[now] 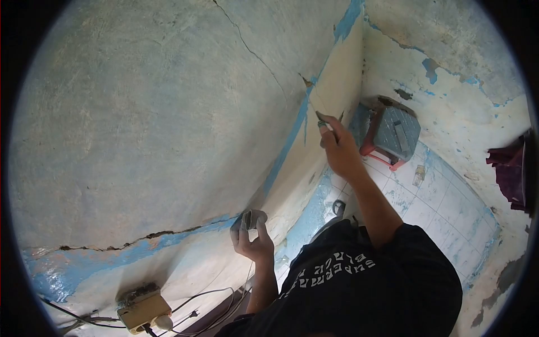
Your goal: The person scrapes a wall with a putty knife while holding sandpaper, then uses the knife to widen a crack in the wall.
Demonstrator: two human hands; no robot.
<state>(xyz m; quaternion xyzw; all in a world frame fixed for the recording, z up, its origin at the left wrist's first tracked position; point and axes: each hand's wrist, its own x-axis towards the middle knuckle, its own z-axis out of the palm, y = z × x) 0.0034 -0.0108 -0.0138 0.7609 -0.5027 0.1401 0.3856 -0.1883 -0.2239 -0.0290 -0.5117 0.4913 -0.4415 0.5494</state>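
My right hand [342,154] is closed around a small grey-green flat tool [321,122], which looks like a scraper and is mostly hidden by the fingers. It is held close to the wall, beside a blue painted strip [297,121]. My left hand [257,247] is raised lower on the same wall, with its fingers curled around a grey rounded object [256,217] whose kind I cannot make out. That hand is near the right end of a long, dark crack [149,235] that runs along a blue painted band [101,258].
A yellowish power socket box [144,310] with plugs and loose cables is at the lower left. A grey-topped stool [397,132] with red legs stands on the paint-stained tiled floor [432,196]. Dark purple cloth [510,171] hangs at the right wall. Thinner cracks [247,48] mark the upper wall.
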